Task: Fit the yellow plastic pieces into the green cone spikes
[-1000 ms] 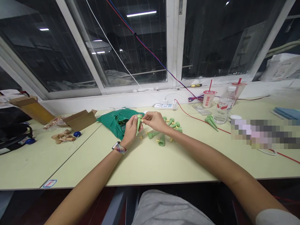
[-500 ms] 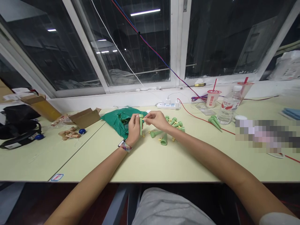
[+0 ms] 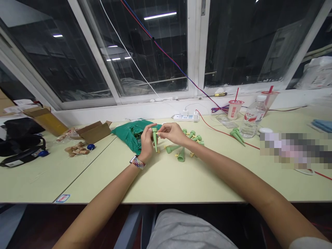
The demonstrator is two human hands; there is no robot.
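Note:
My left hand (image 3: 147,144) is closed around a green plant watering spike (image 3: 155,139), its wide cap up and its tapered tip down. Against the spike's upper side, my right hand (image 3: 171,132) pinches a small yellow valve (image 3: 158,134), mostly covered by the fingertips. Whether the valve sits in the spike cannot be made out. Several more green spikes (image 3: 181,155) with small yellow pieces lie on the table beyond and below my right hand. Behind my left hand rests an open green plastic bag (image 3: 129,133) with green parts inside.
More green spikes (image 3: 238,136) lie at the right, beside a water bottle (image 3: 251,119) and a lidded cup (image 3: 234,110). A red cable (image 3: 216,132) crosses the table from a power strip (image 3: 185,117). Leftward are a cardboard box (image 3: 94,132) and wooden toys (image 3: 77,149).
The spike in my left hand has tilted slightly, and its cap has turned a little. My right fingers remain at its side, shifted slightly left.

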